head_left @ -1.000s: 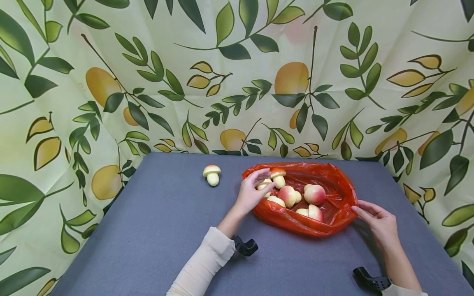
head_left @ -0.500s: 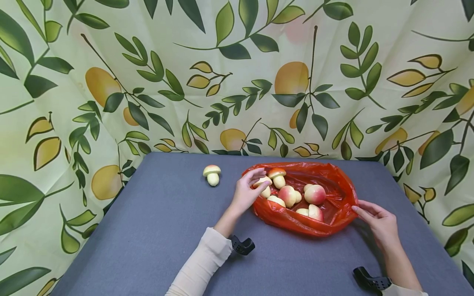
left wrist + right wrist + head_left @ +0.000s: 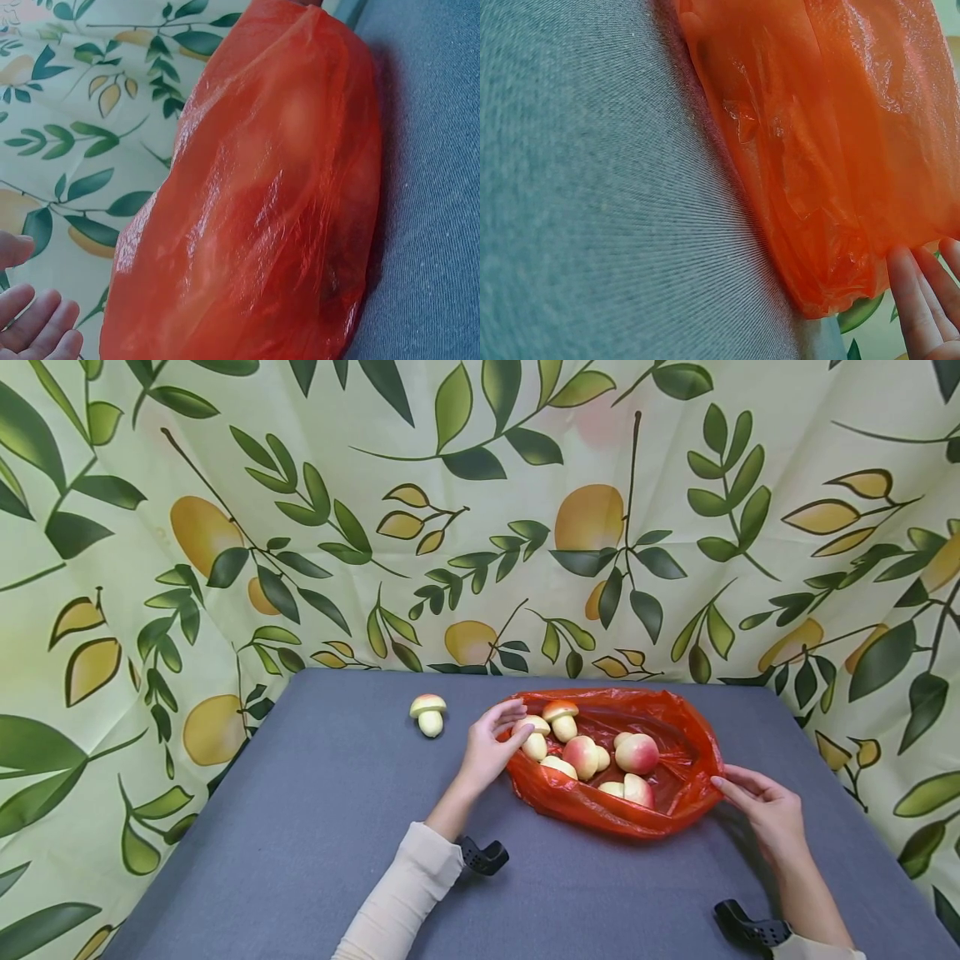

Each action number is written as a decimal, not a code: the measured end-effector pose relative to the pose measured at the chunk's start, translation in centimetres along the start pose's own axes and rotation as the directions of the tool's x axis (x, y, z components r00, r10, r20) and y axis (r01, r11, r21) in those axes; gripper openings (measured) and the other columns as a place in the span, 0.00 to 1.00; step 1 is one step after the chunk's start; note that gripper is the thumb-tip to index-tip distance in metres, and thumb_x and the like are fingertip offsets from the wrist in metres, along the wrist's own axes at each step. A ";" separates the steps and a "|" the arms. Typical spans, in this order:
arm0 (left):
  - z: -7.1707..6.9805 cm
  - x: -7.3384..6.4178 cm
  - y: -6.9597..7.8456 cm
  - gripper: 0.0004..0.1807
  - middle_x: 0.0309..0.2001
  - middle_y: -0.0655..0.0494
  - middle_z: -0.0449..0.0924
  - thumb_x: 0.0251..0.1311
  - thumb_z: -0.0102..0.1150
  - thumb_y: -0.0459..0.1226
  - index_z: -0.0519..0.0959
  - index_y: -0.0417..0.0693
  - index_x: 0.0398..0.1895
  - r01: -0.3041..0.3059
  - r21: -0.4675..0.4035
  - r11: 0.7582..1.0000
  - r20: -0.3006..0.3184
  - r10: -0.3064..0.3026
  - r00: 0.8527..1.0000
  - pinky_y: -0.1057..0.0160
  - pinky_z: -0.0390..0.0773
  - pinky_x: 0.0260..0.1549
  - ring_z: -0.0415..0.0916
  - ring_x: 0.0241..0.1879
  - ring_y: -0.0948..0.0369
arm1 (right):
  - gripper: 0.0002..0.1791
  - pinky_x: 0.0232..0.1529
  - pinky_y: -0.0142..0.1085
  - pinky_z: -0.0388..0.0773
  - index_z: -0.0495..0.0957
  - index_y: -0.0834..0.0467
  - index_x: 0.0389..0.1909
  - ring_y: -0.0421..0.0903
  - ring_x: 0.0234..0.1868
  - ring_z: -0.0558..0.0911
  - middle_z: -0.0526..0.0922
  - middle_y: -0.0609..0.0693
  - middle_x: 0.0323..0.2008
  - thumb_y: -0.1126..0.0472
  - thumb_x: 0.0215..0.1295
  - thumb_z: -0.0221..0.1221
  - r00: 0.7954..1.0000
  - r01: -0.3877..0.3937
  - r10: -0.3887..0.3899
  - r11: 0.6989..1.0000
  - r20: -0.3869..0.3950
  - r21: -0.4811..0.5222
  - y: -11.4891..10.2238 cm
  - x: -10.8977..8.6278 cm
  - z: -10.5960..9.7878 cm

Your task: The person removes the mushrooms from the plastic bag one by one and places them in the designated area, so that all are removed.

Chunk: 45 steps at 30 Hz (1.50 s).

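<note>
A red plastic bag (image 3: 592,817) lies with its mouth spread wide, several toy mushrooms inside, among them a red-capped mushroom (image 3: 561,718) and a pink-and-cream mushroom (image 3: 637,753). At the bag's left rim is my left hand (image 3: 483,747), its thumb apart from the fingers and nothing between them; a pale mushroom (image 3: 535,746) sits just beyond the thumb. In the left wrist view these loose fingers (image 3: 46,324) show beside the bag. My right hand (image 3: 767,814) pinches the bag's right rim. Its fingers (image 3: 909,292) meet the plastic in the right wrist view.
One mushroom (image 3: 430,716) stands alone on the grey-blue tabletop (image 3: 315,810), left of the bag. Behind the table hangs a leaf-patterned cloth (image 3: 510,568). Each wrist wears a black camera mount, such as the left mount (image 3: 483,857).
My left hand has drawn back leftward from over the mushrooms to the bag's rim, uncovering the pale mushroom there. The right hand keeps its place on the bag.
</note>
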<state>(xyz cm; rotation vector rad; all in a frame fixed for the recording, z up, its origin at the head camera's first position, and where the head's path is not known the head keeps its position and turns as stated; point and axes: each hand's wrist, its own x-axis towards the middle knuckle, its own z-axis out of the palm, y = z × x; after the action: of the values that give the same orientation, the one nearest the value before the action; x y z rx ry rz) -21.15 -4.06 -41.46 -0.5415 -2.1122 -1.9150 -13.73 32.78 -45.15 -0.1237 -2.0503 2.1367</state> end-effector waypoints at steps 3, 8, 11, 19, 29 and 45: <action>-0.2 0.0 -0.1 0.23 0.51 0.27 0.77 0.58 0.61 0.26 0.71 0.24 0.56 -0.001 -0.007 1.000 -0.006 0.001 1.000 0.48 0.77 0.58 0.77 0.53 0.38 | 0.15 0.33 0.20 0.81 0.86 0.44 0.39 0.28 0.31 0.85 0.87 0.30 0.31 0.69 0.63 0.60 1.000 0.002 -0.002 1.000 -0.002 0.006 0.0 0.0 0.0; -0.5 0.0 -0.3 0.23 0.52 0.26 0.77 0.58 0.61 0.27 0.71 0.25 0.57 0.012 -0.004 1.000 -0.011 -0.012 1.000 0.46 0.76 0.58 0.77 0.53 0.38 | 0.15 0.33 0.19 0.81 0.86 0.43 0.38 0.27 0.31 0.85 0.87 0.30 0.30 0.69 0.62 0.60 1.000 0.001 -0.001 1.000 -0.014 -0.004 -0.1 0.0 0.1; -0.7 -0.1 -0.5 0.23 0.52 0.27 0.77 0.58 0.62 0.27 0.72 0.26 0.57 0.018 0.003 1.000 -0.018 -0.018 1.000 0.45 0.76 0.57 0.78 0.53 0.38 | 0.15 0.33 0.19 0.81 0.86 0.43 0.38 0.27 0.31 0.85 0.87 0.30 0.30 0.69 0.62 0.60 1.000 -0.001 0.001 1.000 -0.013 -0.005 -0.1 0.0 0.1; -1.6 -0.1 -0.8 0.23 0.52 0.29 0.78 0.57 0.63 0.28 0.73 0.29 0.57 0.030 0.014 0.999 -0.061 -0.029 0.998 0.46 0.76 0.57 0.78 0.53 0.40 | 0.15 0.33 0.19 0.81 0.86 0.43 0.37 0.27 0.30 0.85 0.87 0.30 0.30 0.69 0.62 0.60 1.000 -0.004 0.004 1.000 -0.010 -0.009 -0.1 0.1 0.1; -2.5 0.0 -1.0 0.22 0.51 0.29 0.78 0.58 0.62 0.27 0.73 0.28 0.56 0.030 0.020 0.999 -0.073 -0.028 0.997 0.47 0.76 0.58 0.78 0.53 0.40 | 0.15 0.33 0.19 0.81 0.86 0.43 0.38 0.27 0.31 0.85 0.87 0.30 0.30 0.68 0.63 0.60 1.000 -0.019 0.019 1.000 -0.010 -0.012 -0.2 0.0 0.1; -4.3 0.2 -1.9 0.22 0.52 0.29 0.78 0.58 0.62 0.28 0.74 0.30 0.56 0.079 0.032 0.996 -0.153 -0.073 0.985 0.47 0.74 0.61 0.77 0.55 0.41 | 0.15 0.33 0.19 0.81 0.86 0.43 0.38 0.27 0.31 0.85 0.87 0.29 0.30 0.67 0.63 0.60 1.000 -0.017 0.017 0.999 -0.009 -0.027 0.0 0.0 0.1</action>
<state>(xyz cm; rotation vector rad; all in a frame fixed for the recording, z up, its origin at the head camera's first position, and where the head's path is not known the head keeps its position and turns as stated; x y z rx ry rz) -22.43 -8.39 -42.62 -0.3007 -2.0950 -1.8869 -13.74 32.69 -45.13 -0.1545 -2.0813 2.1150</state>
